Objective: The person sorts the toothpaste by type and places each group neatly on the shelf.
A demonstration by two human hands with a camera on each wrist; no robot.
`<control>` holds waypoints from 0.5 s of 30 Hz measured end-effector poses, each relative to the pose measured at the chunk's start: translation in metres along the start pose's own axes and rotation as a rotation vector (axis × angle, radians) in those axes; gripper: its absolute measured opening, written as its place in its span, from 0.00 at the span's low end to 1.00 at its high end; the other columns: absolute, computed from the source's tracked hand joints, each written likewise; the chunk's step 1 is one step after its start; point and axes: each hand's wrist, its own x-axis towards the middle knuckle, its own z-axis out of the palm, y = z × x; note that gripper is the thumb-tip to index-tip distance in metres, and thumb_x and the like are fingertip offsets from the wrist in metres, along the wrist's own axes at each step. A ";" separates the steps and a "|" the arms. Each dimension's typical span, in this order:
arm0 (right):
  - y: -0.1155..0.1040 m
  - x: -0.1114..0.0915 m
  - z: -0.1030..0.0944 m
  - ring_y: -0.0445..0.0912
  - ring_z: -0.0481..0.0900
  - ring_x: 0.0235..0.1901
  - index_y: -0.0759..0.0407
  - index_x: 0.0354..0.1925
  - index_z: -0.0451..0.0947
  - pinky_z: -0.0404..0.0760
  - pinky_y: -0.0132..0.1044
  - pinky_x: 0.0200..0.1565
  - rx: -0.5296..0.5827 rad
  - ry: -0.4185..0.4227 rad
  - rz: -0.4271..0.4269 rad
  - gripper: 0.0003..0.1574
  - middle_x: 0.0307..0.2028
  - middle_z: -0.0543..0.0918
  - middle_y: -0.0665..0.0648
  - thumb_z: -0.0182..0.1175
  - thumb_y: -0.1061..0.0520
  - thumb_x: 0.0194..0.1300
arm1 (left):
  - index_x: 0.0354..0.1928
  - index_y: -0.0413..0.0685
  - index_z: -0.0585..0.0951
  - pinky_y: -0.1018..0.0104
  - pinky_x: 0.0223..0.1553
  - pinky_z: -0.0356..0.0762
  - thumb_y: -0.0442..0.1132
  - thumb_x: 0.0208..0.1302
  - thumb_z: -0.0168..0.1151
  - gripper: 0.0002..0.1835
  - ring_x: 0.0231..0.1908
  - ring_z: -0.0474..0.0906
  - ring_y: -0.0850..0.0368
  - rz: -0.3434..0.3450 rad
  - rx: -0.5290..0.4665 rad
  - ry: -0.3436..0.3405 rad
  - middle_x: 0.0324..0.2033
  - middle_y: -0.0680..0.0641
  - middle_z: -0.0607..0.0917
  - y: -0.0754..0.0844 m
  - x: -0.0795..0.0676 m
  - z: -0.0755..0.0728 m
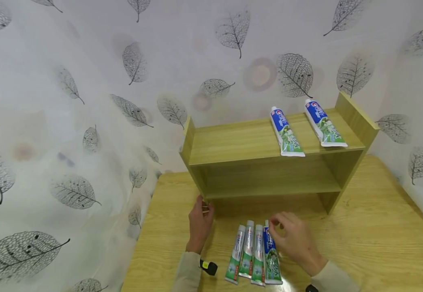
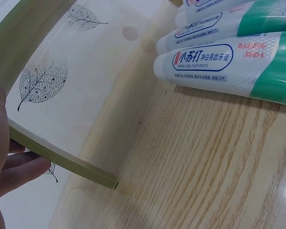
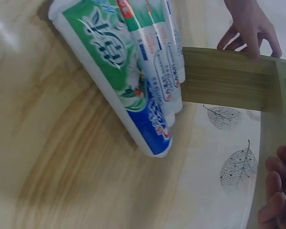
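Observation:
My left hand grips the lower left side panel of a wooden shelf, thumb on one face and fingers on the other in the left wrist view. My right hand is beside the cap end of a blue and green toothpaste tube, fingers loosely curled; the right wrist view shows these fingers apart from the tube. Left of that tube lie three white and green baking soda toothpaste tubes, side by side, caps toward the shelf.
On the top board lie two more blue and green tubes, one near the middle and one farther right, their flat ends at the front edge. The wooden table extends right of the shelf. A leaf-patterned wall covering stands behind.

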 end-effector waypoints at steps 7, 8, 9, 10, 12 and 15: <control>0.000 -0.011 0.009 0.38 0.82 0.29 0.53 0.35 0.87 0.82 0.25 0.30 -0.006 -0.002 0.013 0.16 0.31 0.88 0.47 0.81 0.67 0.50 | 0.61 0.39 0.79 0.66 0.32 0.93 0.28 0.73 0.65 0.17 0.35 0.93 0.48 0.021 0.010 -0.003 0.35 0.43 0.88 -0.002 -0.001 0.000; 0.000 -0.012 0.010 0.37 0.82 0.29 0.53 0.35 0.87 0.82 0.24 0.30 -0.005 -0.005 0.012 0.16 0.31 0.88 0.46 0.81 0.67 0.50 | 0.61 0.39 0.79 0.66 0.32 0.93 0.28 0.73 0.65 0.17 0.35 0.93 0.49 0.025 0.012 -0.004 0.35 0.43 0.87 -0.002 -0.001 0.000; 0.001 -0.014 0.011 0.37 0.82 0.29 0.53 0.35 0.87 0.81 0.23 0.30 -0.006 -0.009 0.014 0.16 0.31 0.88 0.46 0.81 0.67 0.50 | 0.61 0.38 0.79 0.66 0.32 0.93 0.29 0.74 0.65 0.17 0.35 0.92 0.49 0.031 0.015 -0.004 0.35 0.43 0.87 -0.002 -0.001 0.000; 0.001 -0.015 0.012 0.37 0.82 0.29 0.53 0.35 0.87 0.81 0.23 0.30 -0.003 -0.011 0.016 0.16 0.30 0.88 0.46 0.81 0.67 0.50 | 0.61 0.38 0.78 0.67 0.32 0.93 0.29 0.74 0.65 0.17 0.35 0.92 0.49 0.034 0.017 -0.003 0.35 0.43 0.87 -0.002 -0.001 0.000; 0.001 -0.018 0.014 0.38 0.82 0.28 0.52 0.34 0.86 0.80 0.23 0.29 0.007 -0.019 0.024 0.16 0.30 0.88 0.46 0.81 0.67 0.50 | 0.61 0.38 0.78 0.67 0.32 0.93 0.28 0.74 0.65 0.16 0.35 0.92 0.49 0.039 0.018 -0.002 0.35 0.44 0.87 -0.002 -0.001 0.000; 0.000 -0.022 0.018 0.37 0.82 0.29 0.50 0.33 0.86 0.81 0.22 0.29 0.008 -0.035 0.041 0.18 0.31 0.88 0.45 0.81 0.68 0.51 | 0.60 0.38 0.78 0.66 0.32 0.93 0.28 0.73 0.65 0.16 0.35 0.92 0.49 0.045 0.016 0.003 0.35 0.43 0.87 -0.002 -0.001 0.000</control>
